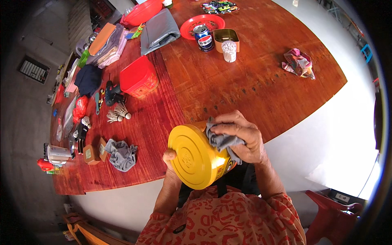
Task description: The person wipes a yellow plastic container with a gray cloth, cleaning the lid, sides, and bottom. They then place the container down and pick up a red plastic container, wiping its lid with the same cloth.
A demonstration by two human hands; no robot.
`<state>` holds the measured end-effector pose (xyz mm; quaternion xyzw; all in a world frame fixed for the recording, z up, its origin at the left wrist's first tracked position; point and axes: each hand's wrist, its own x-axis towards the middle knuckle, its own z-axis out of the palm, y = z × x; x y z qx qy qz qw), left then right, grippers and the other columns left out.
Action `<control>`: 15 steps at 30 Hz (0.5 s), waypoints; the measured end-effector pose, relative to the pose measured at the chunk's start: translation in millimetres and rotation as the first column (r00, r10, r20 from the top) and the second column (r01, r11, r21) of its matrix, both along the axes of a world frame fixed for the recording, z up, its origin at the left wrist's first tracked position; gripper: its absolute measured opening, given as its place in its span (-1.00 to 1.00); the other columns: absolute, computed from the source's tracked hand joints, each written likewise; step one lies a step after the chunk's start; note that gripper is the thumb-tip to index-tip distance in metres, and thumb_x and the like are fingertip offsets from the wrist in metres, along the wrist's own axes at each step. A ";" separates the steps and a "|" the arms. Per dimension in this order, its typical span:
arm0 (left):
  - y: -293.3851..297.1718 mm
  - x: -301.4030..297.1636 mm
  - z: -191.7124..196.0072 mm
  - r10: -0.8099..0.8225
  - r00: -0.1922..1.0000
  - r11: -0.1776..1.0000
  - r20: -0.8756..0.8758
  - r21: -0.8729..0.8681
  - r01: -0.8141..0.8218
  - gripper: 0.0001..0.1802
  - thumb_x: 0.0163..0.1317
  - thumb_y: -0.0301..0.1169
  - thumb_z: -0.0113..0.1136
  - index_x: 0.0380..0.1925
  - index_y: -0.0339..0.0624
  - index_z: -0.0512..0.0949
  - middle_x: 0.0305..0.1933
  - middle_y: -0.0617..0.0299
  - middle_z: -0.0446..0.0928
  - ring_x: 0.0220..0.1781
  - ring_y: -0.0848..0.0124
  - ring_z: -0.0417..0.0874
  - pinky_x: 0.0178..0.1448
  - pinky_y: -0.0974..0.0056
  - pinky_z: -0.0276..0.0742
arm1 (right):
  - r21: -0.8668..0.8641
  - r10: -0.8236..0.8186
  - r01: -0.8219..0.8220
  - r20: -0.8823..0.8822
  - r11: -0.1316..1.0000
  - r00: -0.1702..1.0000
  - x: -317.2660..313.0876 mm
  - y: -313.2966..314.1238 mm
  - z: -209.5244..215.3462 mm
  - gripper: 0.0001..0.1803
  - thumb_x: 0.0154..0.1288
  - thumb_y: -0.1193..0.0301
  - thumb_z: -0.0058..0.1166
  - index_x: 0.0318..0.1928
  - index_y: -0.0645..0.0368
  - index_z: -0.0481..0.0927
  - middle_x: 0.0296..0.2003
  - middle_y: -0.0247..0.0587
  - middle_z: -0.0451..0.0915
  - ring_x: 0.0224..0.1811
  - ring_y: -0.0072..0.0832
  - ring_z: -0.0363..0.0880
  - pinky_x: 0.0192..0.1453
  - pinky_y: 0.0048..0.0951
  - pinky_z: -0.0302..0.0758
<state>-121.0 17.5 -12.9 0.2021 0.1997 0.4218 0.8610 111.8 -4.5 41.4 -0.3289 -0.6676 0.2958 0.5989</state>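
Observation:
A round yellow tub (190, 157) with a ridged lid is tilted in front of me, its lid turned toward the left and its printed side partly showing below. My left hand (170, 163) grips it from the left, the thumb on the lid's edge and the other fingers hidden behind. In my right hand (245, 136) is a bunched grey cloth (223, 141), pressed against the tub's side near the lid. On the table to the left lies another crumpled grey cloth (121, 155), next to small brown boxes (92, 154).
Left on the wooden table (228, 90) are a red plastic container (139, 76), a power drill (113, 94) and shuttlecocks (119, 112). A soda can (203, 38), a container of cotton swabs (229, 52) and a red plate (188, 25) stand farther back. A crumpled wrapper (300, 64) lies right.

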 end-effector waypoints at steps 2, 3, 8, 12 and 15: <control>0.7 -6.4 -8.2 -0.023 1.000 1.000 0.010 0.004 0.023 -0.06 -0.27 -0.05 0.23 0.22 -0.28 0.37 0.12 -0.04 0.53 0.10 0.07 0.59 0.23 0.04 0.52 | -0.096 0.000 -0.007 -0.073 0.995 0.997 -0.9 3.2 -4.5 -0.64 0.12 0.58 0.05 -0.03 0.23 0.65 -0.02 -0.11 0.59 0.02 -0.23 0.54 0.12 -0.26 0.46; 1.3 -6.3 -6.7 -0.029 1.000 0.999 -0.003 0.020 0.029 -0.08 -0.26 -0.07 0.22 0.20 -0.30 0.38 0.09 -0.04 0.54 0.09 0.07 0.59 0.24 0.04 0.51 | -0.144 -0.019 0.004 -0.103 0.990 0.994 -0.3 4.4 -8.6 -0.65 0.15 0.65 -0.03 -0.04 0.27 0.63 -0.05 -0.07 0.59 0.06 -0.20 0.55 0.14 -0.27 0.47; -1.4 -5.2 -0.4 0.005 0.993 0.995 -0.117 0.095 0.006 0.00 -0.30 -0.18 0.27 0.29 -0.30 0.28 0.18 -0.05 0.47 0.16 0.04 0.55 0.30 0.00 0.46 | -0.354 -0.236 0.183 -0.111 0.917 0.965 3.6 0.5 -13.1 -0.63 0.16 0.70 -0.08 -0.02 0.28 0.61 -0.10 -0.11 0.61 -0.02 -0.27 0.59 0.12 -0.36 0.47; -1.3 3.6 15.8 0.044 0.983 0.971 -0.179 0.238 0.000 0.12 -0.32 -0.23 0.34 0.38 -0.27 0.13 0.23 -0.03 0.41 0.25 0.04 0.48 0.33 0.01 0.42 | -0.403 -0.207 0.094 -0.248 0.911 0.947 5.2 -20.4 2.2 -0.63 0.18 0.68 -0.10 -0.02 0.28 0.63 -0.05 -0.13 0.57 0.05 -0.35 0.55 0.13 -0.42 0.45; -2.4 1.5 17.0 0.062 0.950 0.886 -0.307 0.455 0.089 0.18 -0.30 -0.21 0.40 0.40 -0.23 0.04 0.29 0.00 0.25 0.34 0.11 0.37 0.35 0.07 0.37 | -0.216 -0.080 0.053 -0.117 0.975 0.990 13.8 -30.8 2.9 -0.60 0.16 0.66 -0.08 0.02 0.30 0.61 0.05 -0.08 0.50 0.12 -0.31 0.51 0.21 -0.36 0.42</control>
